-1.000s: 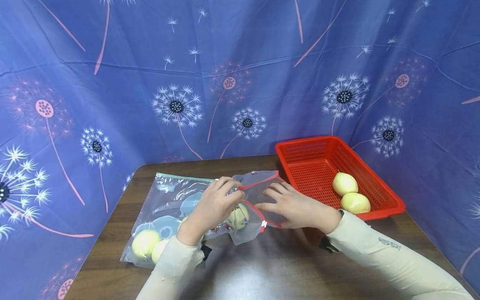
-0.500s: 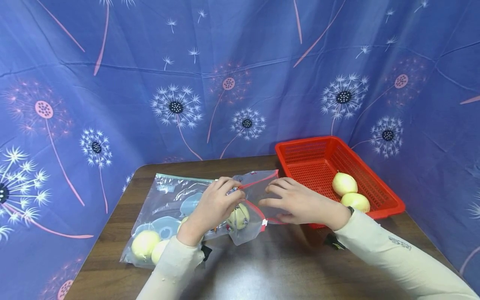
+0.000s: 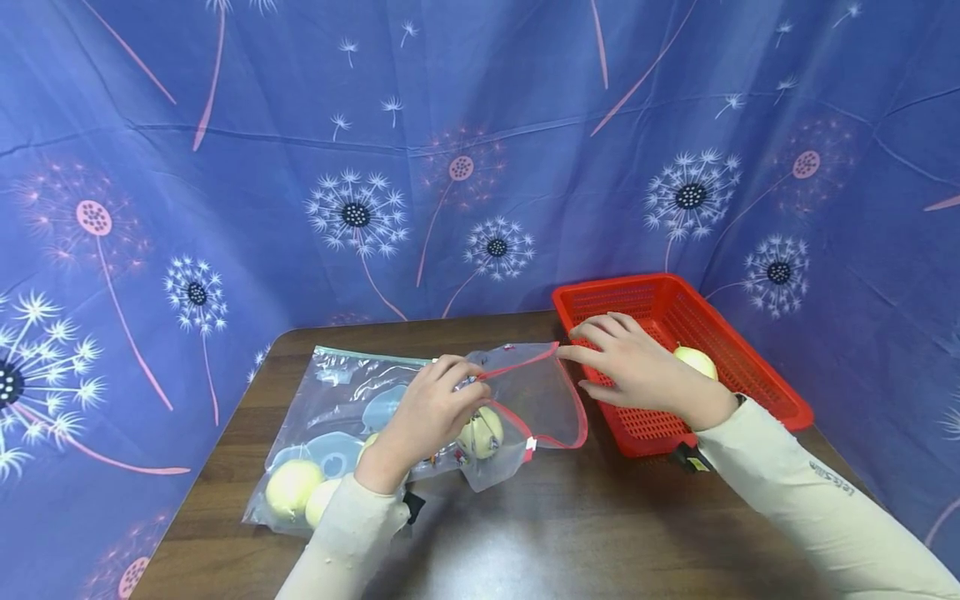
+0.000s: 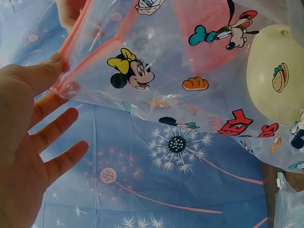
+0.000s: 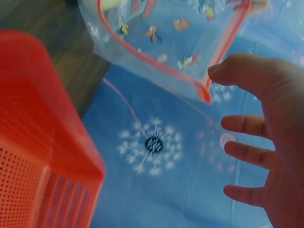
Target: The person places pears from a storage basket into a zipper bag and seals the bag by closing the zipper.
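Note:
My left hand (image 3: 427,408) pinches the red zip edge of a clear cartoon-printed zip bag (image 3: 555,392) between thumb and forefinger, other fingers spread, as the left wrist view shows. The bag's mouth gapes to the right, and a pale yellow pear (image 3: 480,432) lies inside it. My right hand (image 3: 645,371) is empty above the left part of a red plastic basket (image 3: 757,375), fingers apart. In the right wrist view its thumb (image 5: 232,71) is right at the corner of the bag's red edge. One pear (image 3: 696,361) shows in the basket; my right hand and wrist cover the other.
Left of the cartoon bag, a larger clear zip bag (image 3: 352,383) with a green zip lies on the wooden table (image 3: 525,542), holding several pears (image 3: 294,487). A blue dandelion-print cloth (image 3: 420,208) hangs behind and at both sides.
My right hand has left the bag's mouth, moving right and away from me over the basket, and now hides one pear there. The left hand keeps its hold.

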`<action>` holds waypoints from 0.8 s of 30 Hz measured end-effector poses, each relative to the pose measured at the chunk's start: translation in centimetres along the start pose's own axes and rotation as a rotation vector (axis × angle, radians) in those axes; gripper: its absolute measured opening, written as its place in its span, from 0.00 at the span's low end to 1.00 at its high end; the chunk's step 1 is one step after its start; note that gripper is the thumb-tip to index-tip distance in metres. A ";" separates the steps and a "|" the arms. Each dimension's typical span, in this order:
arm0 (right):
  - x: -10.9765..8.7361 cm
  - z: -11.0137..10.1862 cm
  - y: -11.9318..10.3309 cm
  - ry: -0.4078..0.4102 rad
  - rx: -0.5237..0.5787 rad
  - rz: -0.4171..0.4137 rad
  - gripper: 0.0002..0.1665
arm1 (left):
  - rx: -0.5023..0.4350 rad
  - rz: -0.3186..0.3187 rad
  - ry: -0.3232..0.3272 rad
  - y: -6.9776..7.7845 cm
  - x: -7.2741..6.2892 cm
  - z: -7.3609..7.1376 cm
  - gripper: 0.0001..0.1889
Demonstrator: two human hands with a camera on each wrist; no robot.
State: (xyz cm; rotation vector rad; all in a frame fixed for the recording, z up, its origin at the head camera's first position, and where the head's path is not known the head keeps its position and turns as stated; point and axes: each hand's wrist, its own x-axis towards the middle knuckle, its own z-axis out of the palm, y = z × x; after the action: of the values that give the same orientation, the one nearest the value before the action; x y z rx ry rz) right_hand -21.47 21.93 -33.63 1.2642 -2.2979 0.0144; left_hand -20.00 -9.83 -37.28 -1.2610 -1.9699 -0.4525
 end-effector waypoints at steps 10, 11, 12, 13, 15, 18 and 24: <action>-1.7 0.1 2.7 -0.011 0.019 0.154 0.31 | -0.013 0.012 -0.011 -0.1 -0.1 0.0 0.05; -1.9 0.1 3.0 -0.014 0.019 0.174 0.31 | -0.012 0.013 -0.010 -0.1 -0.1 0.0 0.05; -2.1 0.2 3.3 -0.018 0.018 0.197 0.31 | -0.009 0.014 -0.009 -0.1 -0.1 0.1 0.05; -2.3 0.2 3.6 -0.024 0.017 0.224 0.31 | -0.009 0.013 -0.008 -0.1 -0.2 0.1 0.05; -2.8 0.2 4.2 -0.043 0.013 0.278 0.32 | -0.006 0.014 -0.007 -0.1 -0.2 0.1 0.06; -3.5 0.3 4.8 -0.079 0.009 0.358 0.32 | -0.005 0.013 -0.011 -0.1 -0.2 0.1 0.06; -5.1 0.8 6.0 -0.167 0.005 0.487 0.34 | -0.011 0.011 -0.021 -0.1 -0.3 0.1 0.07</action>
State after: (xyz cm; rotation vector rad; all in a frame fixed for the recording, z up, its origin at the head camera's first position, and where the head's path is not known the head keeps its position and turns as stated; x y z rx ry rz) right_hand -24.41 29.11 -35.20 0.7011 -2.6977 0.0871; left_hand -20.04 -10.04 -37.59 -1.2878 -1.9793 -0.4464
